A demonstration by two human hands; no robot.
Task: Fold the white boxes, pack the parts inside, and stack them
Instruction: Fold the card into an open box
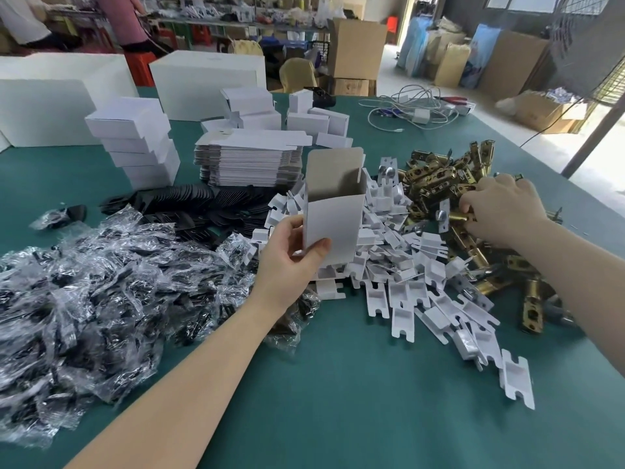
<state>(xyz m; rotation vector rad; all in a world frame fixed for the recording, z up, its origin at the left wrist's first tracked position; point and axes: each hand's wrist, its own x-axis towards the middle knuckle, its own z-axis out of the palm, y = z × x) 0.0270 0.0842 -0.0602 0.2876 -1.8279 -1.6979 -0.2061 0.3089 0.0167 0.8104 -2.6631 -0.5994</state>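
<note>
My left hand holds an upright white box by its lower part, the top flap standing open and the brown inside showing. My right hand reaches into the pile of brass latch parts and its fingers curl round one brass latch. A heap of white card inserts lies between the two hands. Flat unfolded boxes are stacked behind the held box. Folded white boxes stand in a stack at the left.
Plastic bags of black parts cover the left of the green table. Black plates lie behind them. Large white cartons, more small boxes and a tangle of cables sit at the back.
</note>
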